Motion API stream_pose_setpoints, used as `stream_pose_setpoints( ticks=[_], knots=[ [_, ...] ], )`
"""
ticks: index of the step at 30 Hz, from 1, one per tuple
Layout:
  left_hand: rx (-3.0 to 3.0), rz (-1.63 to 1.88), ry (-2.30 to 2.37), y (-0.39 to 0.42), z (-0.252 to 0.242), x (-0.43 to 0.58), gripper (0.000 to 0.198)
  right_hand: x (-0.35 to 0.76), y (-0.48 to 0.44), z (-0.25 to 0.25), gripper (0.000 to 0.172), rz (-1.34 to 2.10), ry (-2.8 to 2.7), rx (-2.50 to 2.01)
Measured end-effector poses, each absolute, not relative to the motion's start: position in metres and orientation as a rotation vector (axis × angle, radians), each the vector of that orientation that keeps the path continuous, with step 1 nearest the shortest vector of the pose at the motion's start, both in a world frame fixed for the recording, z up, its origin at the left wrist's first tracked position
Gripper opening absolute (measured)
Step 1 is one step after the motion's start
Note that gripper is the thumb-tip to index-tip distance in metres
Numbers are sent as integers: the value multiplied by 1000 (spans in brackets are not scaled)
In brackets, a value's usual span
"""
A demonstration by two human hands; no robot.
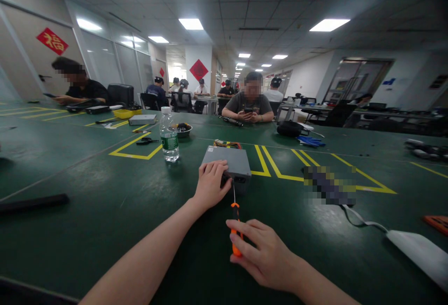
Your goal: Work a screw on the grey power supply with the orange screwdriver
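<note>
A grey metal computer power supply (pixel 233 159) sits on the green table, its socket side toward me and a bundle of coloured wires (pixel 227 145) at its far side. My left hand (pixel 213 181) grips its near left corner, fingers on top and thumb by the front face. In my right hand (pixel 262 249) is a screwdriver with an orange and black handle (pixel 235 239). Its thin shaft (pixel 234 190) points away from me, and its tip is at the front face near my left thumb. Whether the tip sits in a screw, I cannot tell.
Left of the power supply stands a water bottle (pixel 169 139), with a metal bowl (pixel 184 130) behind it. Further back are a yellow tray (pixel 126 113) and blue gloves (pixel 311 141). A white power strip (pixel 418 253) lies at right. A person (pixel 249 104) sits opposite.
</note>
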State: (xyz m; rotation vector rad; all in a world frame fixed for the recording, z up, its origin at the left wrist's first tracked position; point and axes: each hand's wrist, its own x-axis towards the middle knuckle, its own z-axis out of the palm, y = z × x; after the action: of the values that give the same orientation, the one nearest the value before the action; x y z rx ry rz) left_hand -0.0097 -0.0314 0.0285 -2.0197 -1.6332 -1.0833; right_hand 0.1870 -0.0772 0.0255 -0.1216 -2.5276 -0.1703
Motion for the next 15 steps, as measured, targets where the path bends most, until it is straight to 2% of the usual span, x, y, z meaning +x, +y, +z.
stream_pose_setpoints(
  ticks=[8,15],
  knots=[
    [-2018,-1072,-1645,-32,30,-9,24,191,-80,32,32,-124,-2624,-183],
    [-2019,-1071,-1642,-33,31,-9,25,188,-76,25,21,-196,-2517,-121]
  ],
)
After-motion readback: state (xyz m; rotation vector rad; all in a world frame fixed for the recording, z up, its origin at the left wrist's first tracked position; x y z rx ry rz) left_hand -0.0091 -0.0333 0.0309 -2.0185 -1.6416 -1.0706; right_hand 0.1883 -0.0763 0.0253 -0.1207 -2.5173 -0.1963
